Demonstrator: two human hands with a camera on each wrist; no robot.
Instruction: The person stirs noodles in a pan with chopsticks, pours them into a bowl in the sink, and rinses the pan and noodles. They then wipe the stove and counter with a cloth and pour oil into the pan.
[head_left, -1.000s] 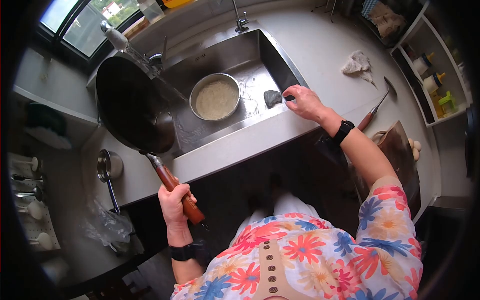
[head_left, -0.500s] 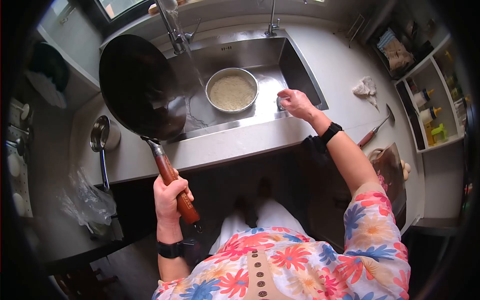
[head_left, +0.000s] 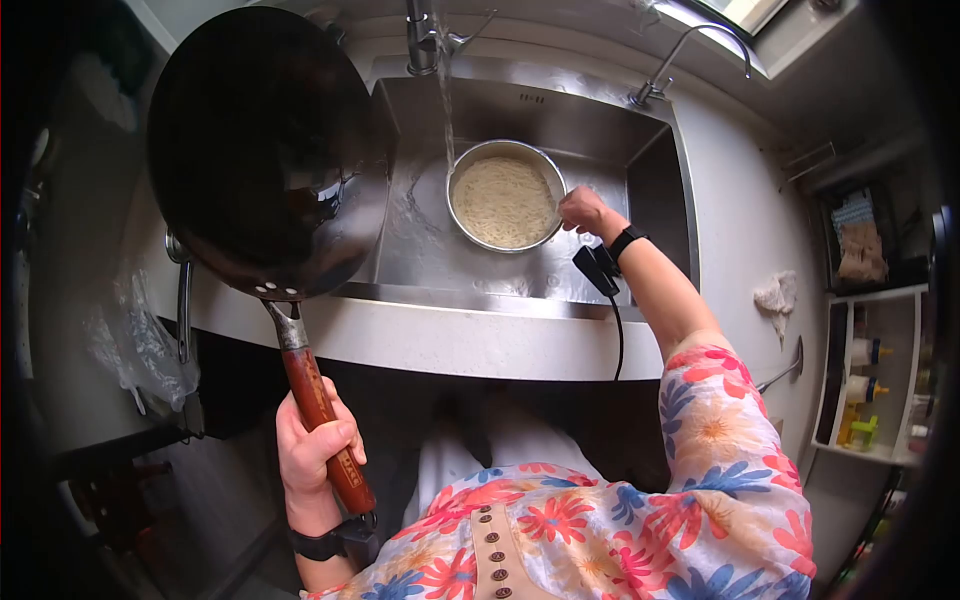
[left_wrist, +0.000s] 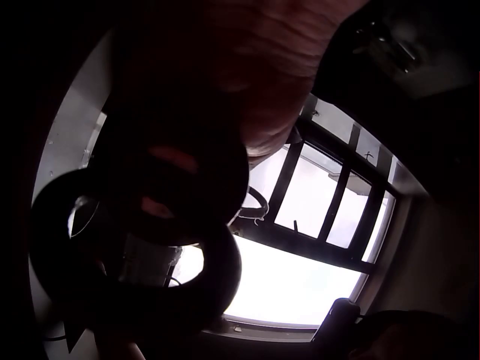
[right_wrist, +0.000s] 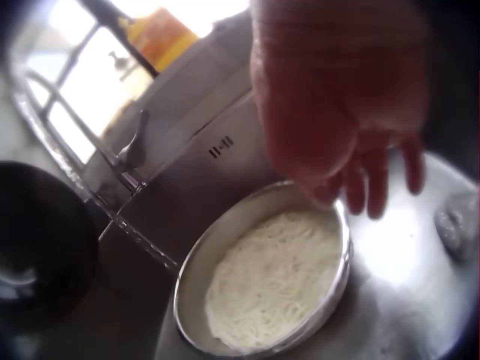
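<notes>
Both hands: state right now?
Left hand: closed, holding the wok handle.
Right hand: at the bowl rim; whether its fingers grip it cannot be told.

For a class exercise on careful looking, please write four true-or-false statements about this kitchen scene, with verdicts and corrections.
1. The left hand grips the handle of the wok. True.
2. The right hand is at the rim of the pot. True.
3. The pot stands on the counter. False: it stands in the sink.
4. No water is running. False: water streams from a tap.
</notes>
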